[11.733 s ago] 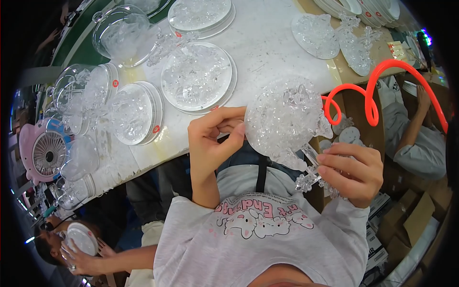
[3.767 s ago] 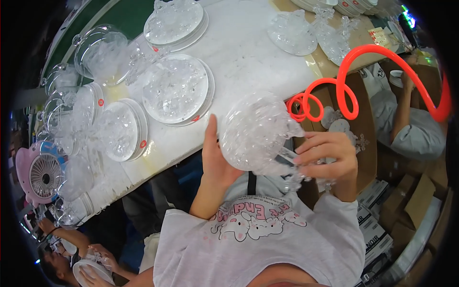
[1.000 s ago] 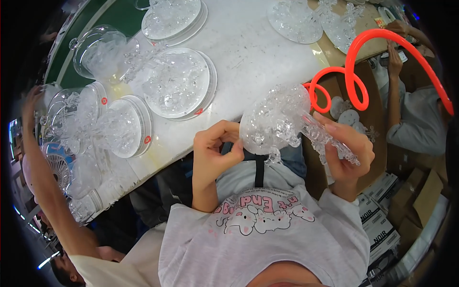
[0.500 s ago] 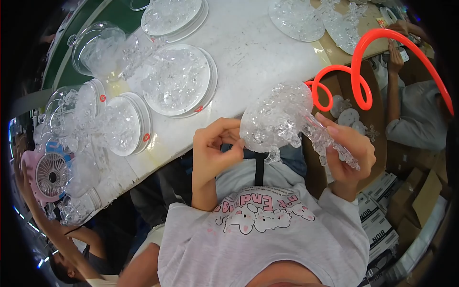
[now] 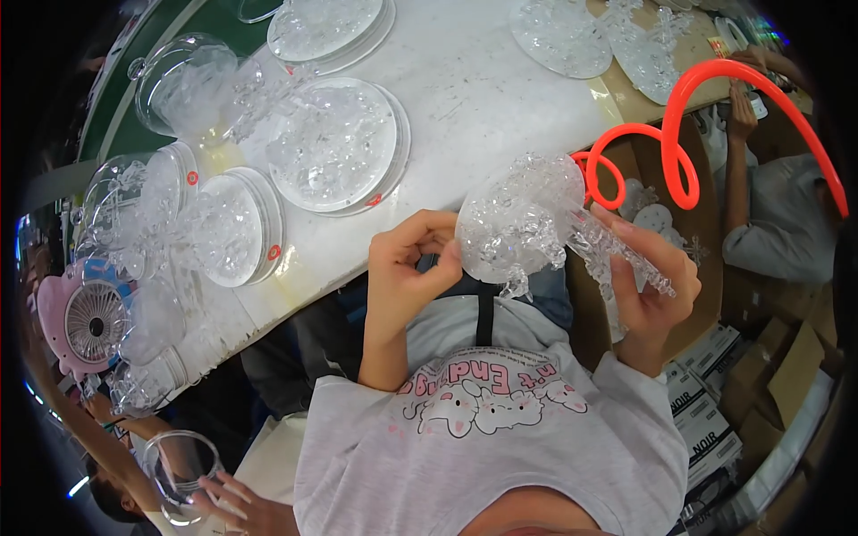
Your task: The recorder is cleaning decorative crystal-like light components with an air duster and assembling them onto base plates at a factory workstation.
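Note:
Just past the table's near edge, my two hands hold up a round disc (image 5: pixel 492 237) covered with clear, crystal-like plastic pieces. My left hand (image 5: pixel 404 268) pinches its left rim between thumb and fingers. On the other side, my right hand (image 5: pixel 660 281) is closed around a long, knobbly clear plastic piece (image 5: pixel 617 248) that sticks out from the disc. Whether that piece is fixed to the disc I cannot tell. A red coiled hose (image 5: pixel 684 170) runs behind the disc's right edge, where its end is hidden.
Several similar decorated discs (image 5: pixel 332 147) stand on the white table (image 5: pixel 447 107), with clear domes (image 5: pixel 183 94) at left. A pink fan (image 5: pixel 89 317) is at the far left. Cardboard boxes (image 5: pixel 706 313) lie at right. Co-workers' hands (image 5: pixel 241 505) show on both sides.
My hands and the disc have shifted slightly right, with the same hold. At lower left, a co-worker's hand has appeared beside a clear round cover, and the raised arm by the fan has come down.

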Demonstrator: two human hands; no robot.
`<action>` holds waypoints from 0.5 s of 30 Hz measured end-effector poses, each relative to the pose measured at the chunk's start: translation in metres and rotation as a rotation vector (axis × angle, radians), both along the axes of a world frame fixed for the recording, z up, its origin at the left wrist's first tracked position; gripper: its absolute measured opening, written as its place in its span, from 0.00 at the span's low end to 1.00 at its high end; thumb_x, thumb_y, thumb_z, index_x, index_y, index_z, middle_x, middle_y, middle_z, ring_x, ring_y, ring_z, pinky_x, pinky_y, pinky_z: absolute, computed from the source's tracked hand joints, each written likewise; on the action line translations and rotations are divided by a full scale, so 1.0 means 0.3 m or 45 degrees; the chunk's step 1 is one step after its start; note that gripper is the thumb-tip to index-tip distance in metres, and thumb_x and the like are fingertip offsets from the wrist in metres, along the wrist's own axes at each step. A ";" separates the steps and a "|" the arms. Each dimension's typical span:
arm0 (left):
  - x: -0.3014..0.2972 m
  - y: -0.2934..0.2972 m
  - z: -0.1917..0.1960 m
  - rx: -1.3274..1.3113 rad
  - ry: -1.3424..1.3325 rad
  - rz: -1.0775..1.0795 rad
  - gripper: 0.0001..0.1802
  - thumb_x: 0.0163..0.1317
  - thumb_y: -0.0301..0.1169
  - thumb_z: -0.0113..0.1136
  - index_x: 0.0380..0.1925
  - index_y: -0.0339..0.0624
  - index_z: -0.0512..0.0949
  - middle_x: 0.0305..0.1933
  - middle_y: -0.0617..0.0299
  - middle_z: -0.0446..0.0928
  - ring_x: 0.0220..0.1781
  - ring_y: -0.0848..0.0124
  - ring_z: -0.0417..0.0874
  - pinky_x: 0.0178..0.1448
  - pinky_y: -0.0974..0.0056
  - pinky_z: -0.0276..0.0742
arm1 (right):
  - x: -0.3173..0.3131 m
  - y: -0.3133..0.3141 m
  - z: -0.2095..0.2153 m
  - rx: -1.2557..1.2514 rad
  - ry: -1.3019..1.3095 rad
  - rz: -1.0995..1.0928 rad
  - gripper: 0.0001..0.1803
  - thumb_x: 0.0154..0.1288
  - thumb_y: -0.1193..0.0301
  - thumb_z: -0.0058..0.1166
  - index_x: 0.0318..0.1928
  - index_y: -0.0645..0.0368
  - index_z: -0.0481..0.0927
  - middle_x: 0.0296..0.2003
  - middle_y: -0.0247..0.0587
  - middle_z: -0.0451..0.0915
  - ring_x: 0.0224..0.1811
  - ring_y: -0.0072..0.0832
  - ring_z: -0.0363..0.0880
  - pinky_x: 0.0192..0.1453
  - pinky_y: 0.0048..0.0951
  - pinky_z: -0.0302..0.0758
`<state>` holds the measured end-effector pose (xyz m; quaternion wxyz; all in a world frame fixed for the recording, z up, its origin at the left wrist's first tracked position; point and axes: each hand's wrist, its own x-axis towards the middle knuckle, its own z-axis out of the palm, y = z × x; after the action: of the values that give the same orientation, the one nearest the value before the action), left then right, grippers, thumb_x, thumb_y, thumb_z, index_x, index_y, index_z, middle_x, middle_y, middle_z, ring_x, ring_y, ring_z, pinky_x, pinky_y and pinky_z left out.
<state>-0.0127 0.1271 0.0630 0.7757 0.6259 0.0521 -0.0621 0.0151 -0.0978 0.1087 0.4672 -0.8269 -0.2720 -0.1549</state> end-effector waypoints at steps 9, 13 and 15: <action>-0.012 -0.032 -0.019 -0.148 -0.115 0.010 0.20 0.43 0.11 0.47 0.41 0.27 0.72 0.30 0.62 0.73 0.33 0.79 0.74 0.40 0.74 0.73 | -0.005 -0.007 -0.017 0.106 -0.025 -0.099 0.16 0.42 0.88 0.50 0.38 0.72 0.73 0.31 0.55 0.79 0.32 0.38 0.81 0.36 0.25 0.76; -0.014 -0.018 -0.025 -0.046 -0.148 0.036 0.18 0.44 0.12 0.49 0.39 0.26 0.73 0.27 0.63 0.74 0.28 0.81 0.73 0.36 0.76 0.72 | -0.008 -0.011 -0.006 0.027 -0.064 -0.066 0.16 0.44 0.88 0.50 0.38 0.72 0.73 0.32 0.55 0.79 0.31 0.37 0.81 0.35 0.24 0.75; -0.017 -0.001 -0.031 0.024 -0.164 0.025 0.17 0.44 0.13 0.50 0.38 0.26 0.74 0.26 0.63 0.74 0.27 0.82 0.73 0.35 0.77 0.71 | -0.018 -0.014 -0.010 0.041 0.001 -0.072 0.16 0.44 0.88 0.51 0.38 0.71 0.73 0.32 0.55 0.79 0.31 0.36 0.81 0.34 0.23 0.75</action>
<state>-0.0178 0.1269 0.0538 0.7721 0.6353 0.0088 -0.0136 0.0099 -0.1020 0.1057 0.4758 -0.8268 -0.2459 -0.1720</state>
